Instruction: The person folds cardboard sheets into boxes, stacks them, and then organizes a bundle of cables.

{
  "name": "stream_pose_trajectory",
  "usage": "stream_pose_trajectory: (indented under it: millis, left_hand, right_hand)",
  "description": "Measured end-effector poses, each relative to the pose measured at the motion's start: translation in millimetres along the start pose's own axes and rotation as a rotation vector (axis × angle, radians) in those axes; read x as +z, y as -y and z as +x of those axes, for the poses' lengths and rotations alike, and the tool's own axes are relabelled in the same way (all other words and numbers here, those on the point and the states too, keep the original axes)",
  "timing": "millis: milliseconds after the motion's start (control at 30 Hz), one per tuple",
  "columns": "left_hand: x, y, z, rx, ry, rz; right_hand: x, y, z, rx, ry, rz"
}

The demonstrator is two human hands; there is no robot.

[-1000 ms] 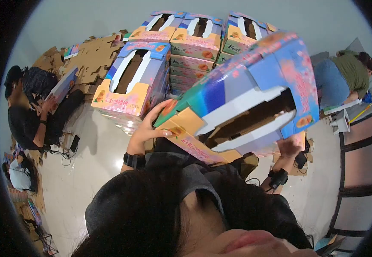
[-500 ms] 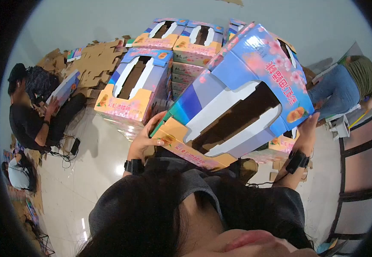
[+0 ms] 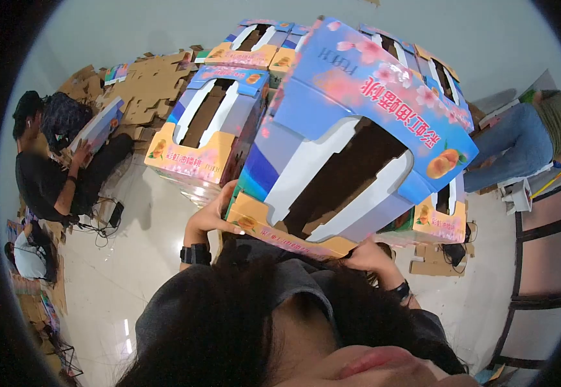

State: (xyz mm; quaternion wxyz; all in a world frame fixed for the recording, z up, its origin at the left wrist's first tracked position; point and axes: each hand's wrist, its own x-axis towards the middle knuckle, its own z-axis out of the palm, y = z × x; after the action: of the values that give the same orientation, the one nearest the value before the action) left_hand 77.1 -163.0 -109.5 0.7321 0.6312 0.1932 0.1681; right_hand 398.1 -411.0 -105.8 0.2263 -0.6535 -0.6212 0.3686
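Observation:
A printed cardboard fruit box [image 3: 416,145], blue and orange with pink blossoms and a long opening in its top, is tilted in front of my body. My left hand [image 3: 213,216] grips its left near corner, thumb along the orange side and the other fingers partly hidden behind it. Against the box's near right corner is my right hand [image 3: 369,256], its fingers bent at the edge and partly hidden under the cardboard. Dark bands circle both wrists. Inside the opening, brown cardboard shows.
Stacks of matching boxes [image 3: 206,122] stand behind and to both sides. Flattened brown cardboard [image 3: 148,84] lies at the back left. A seated person [image 3: 48,171] holds a box at left, and another person [image 3: 519,132] bends over at right. Cables [image 3: 103,222] lie on the floor.
My right hand has moved from the box's far right corner down to its near right corner. The box has turned and come more upright in view. My left hand keeps its hold.

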Motion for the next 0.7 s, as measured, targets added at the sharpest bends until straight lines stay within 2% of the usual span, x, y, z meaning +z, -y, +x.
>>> stream_pose_trajectory:
  millis: [67, 167, 267, 300, 333, 367, 400, 433, 467, 500, 533, 600, 667, 700]
  left_hand:
    - [-1.7, 1.2, -2.5, -0.082, -0.008, -0.048]
    - [-10.3, 14.6, -4.6, -0.173, -0.029, -0.018]
    - [-23.0, 40.3, -13.2, -0.159, -0.134, -0.316]
    - [-24.1, 38.7, -12.1, -0.054, -0.136, -0.345]
    - [-28.0, 35.1, -9.5, -0.057, -0.120, -0.349]
    - [-33.1, 29.6, -9.6, -0.063, -0.106, -0.356]
    - [-34.2, 18.9, -10.1, -0.071, -0.094, -0.364]
    - [-19.9, -11.6, -6.2, -0.070, -0.217, -0.381]
    - [-18.9, -21.4, 1.9, -0.002, -0.252, -0.385]
    - [-19.9, -29.1, 10.6, 0.067, -0.288, -0.388]
    - [-19.8, -38.8, 20.0, 0.136, -0.326, -0.390]
    - [-20.5, -62.6, 49.1, 0.260, -0.296, -0.520]
    - [-34.0, -74.6, 81.0, 0.332, -0.267, -0.657]
    - [-12.4, -99.2, 99.6, 0.439, -0.343, -0.657]
  right_hand:
    - [19.6, -9.5, 1.0, -0.003, -0.068, -0.036]
    - [12.3, 6.9, 2.4, -0.047, -0.115, 0.107]
    - [7.9, 4.5, 11.5, -0.146, -0.206, 0.148]
    - [4.7, 4.0, 17.4, -0.185, -0.233, 0.164]
    - [-0.1, 3.2, 22.8, -0.221, -0.257, 0.181]
    - [-7.4, 3.4, 28.5, -0.177, -0.220, 0.313]
    - [-13.7, 7.2, 34.9, -0.204, -0.282, 0.415]
    - [-22.2, 12.8, 42.7, -0.236, -0.343, 0.513]
    - [-34.2, 18.8, 50.9, -0.267, -0.401, 0.610]
    - [-52.5, 25.0, 60.8, -0.235, -0.315, 0.680]
    - [-67.6, 36.1, 74.8, -0.343, -0.324, 0.690]
    - [-89.2, 62.8, 107.0, -0.467, -0.432, 0.809]
    - [-110.0, 66.4, 148.7, -0.531, -0.535, 0.759]
    - [-121.2, 68.4, 169.5, -0.562, -0.587, 0.734]
